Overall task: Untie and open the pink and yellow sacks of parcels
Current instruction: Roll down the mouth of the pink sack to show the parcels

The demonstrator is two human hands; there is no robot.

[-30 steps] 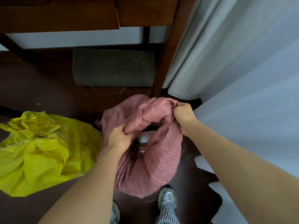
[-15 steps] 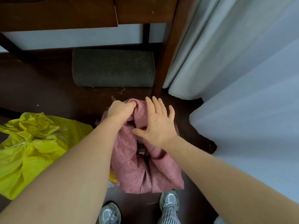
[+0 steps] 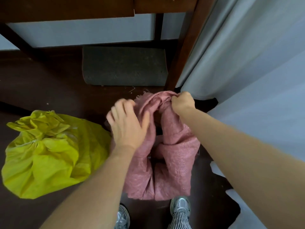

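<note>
The pink woven sack (image 3: 175, 164) stands on the dark floor just in front of my feet, its mouth rolled and bunched at the top. My right hand (image 3: 182, 101) is closed on the far rim of that mouth. My left hand (image 3: 127, 123) hovers over the sack's left side with fingers spread, blurred by motion and holding nothing. The yellow sack (image 3: 47, 154) lies to the left, its neck still gathered and bound with a pale string.
A grey mat (image 3: 123, 66) lies on the floor beyond the sacks, under a dark wooden table whose leg (image 3: 183, 52) stands just behind the pink sack. A pale curtain (image 3: 244, 63) hangs at the right. My two shoes (image 3: 179, 205) are below the sack.
The hands swapped roles: my left hand let go of the sack's top and spread open, while my right hand, open half a second ago, closed on the far rim.
</note>
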